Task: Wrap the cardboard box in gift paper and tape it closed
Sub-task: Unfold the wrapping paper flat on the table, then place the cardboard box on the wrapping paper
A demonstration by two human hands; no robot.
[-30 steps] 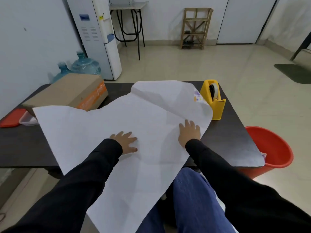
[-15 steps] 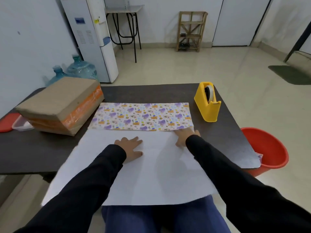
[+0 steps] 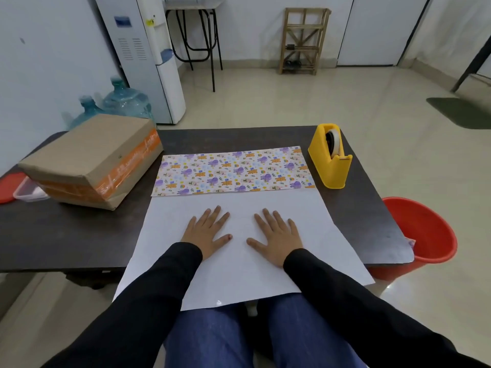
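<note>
Cardboard box (image 3: 87, 158) sits bare on the far left of the table (image 3: 66, 235), banded with orange tape, well apart from my hands and just beside the left edge of the gift paper (image 3: 239, 277) without resting on it. The paper lies in front of me with its white side up. Its far edge is folded back toward me, so a strip of the printed side shows, and its near edge hangs off the table over my lap.

My left hand (image 3: 206, 232) and right hand (image 3: 277, 235) both lie flat on the white side, palms down, fingers straight and spread, gripping nothing. They press the sheet against the tabletop, close together near its middle.

The tape dispenser (image 3: 330, 160) stands at the paper's far right corner, untouched as far as I can see, with no strip pulled off.

I judge the task barely begun: the sheet is laid out and flattened, and that is all. What is left is to set the box on the paper, bring the sides up around it, fold in the ends and tape every seam. A red bucket (image 3: 425, 229) stands on the floor to my right.
</note>
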